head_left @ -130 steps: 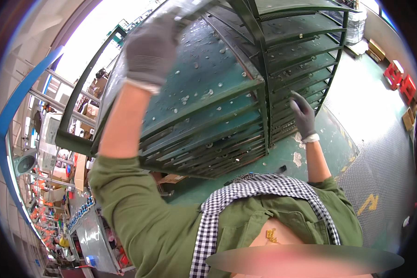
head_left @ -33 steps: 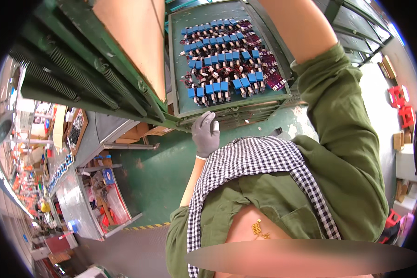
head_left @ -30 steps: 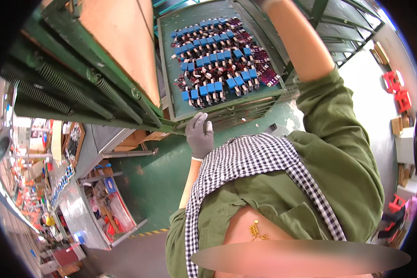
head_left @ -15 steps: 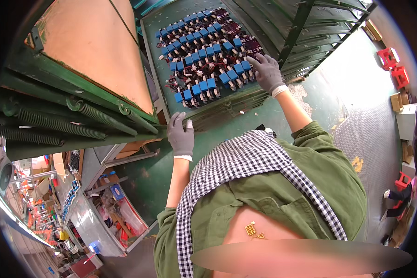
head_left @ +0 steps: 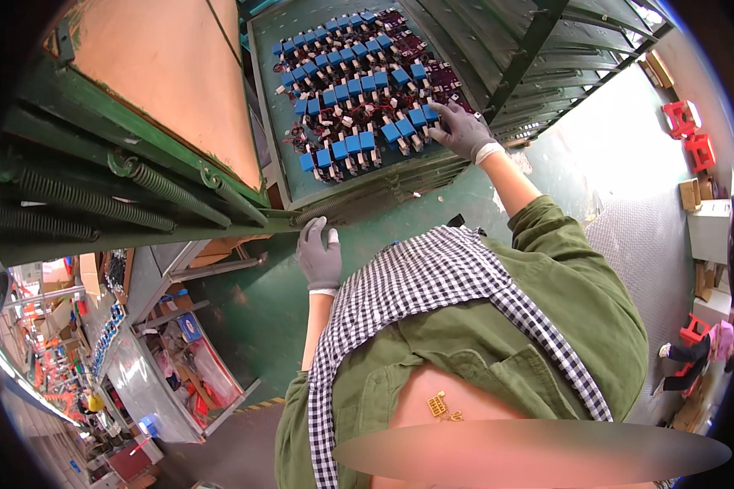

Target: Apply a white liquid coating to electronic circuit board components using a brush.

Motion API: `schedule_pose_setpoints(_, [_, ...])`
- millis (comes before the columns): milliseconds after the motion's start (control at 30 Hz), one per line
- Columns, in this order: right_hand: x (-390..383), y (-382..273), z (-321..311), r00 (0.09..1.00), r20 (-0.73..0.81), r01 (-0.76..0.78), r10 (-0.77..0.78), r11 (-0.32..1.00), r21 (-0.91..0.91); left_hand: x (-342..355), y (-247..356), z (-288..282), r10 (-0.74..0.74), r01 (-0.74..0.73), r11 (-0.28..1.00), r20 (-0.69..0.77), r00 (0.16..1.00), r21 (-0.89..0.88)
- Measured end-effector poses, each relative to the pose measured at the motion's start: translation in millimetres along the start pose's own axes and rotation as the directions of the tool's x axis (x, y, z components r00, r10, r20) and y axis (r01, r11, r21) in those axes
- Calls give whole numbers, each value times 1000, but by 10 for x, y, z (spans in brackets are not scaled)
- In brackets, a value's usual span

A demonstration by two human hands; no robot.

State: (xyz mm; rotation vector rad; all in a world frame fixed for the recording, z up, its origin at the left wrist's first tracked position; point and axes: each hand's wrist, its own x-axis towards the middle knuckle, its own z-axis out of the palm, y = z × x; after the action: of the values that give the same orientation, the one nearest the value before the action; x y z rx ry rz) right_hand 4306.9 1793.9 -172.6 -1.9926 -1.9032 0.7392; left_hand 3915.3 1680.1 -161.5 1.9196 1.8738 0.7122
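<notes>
Several rows of dark purple circuit boards with blue blocks, white connectors and thin red wires lie on a green shelf tray. My right hand, in a grey glove, reaches over the right end of the nearest row. Its fingertips are at the last blue block there, index finger and thumb apart; whether they touch it I cannot tell. My left hand, gloved too, hangs before the tray, close to the green frame's lower edge. Its fingers point up, apart and holding nothing.
To the left stands a green metal frame with coil springs and a tan panel. Green slatted racks rise on the right. A workbench with a filled lower shelf is at lower left. Red stools and another person are far right.
My right hand has moved slightly down and left along the nearest row. The left hand has dropped a little lower, away from the tray. The view has shifted slightly.
</notes>
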Motion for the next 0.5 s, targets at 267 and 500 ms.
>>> schedule_pose_setpoints(267, [-107,-465,191,949,-22,271,-313,852,-448,-127,-40,-10,-50,50,998,-9,999,-27])
schedule_pose_setpoints(500, [-51,-704,255,971,-14,206,-237,868,-453,-178,-93,-15,-89,90,996,19,996,-18])
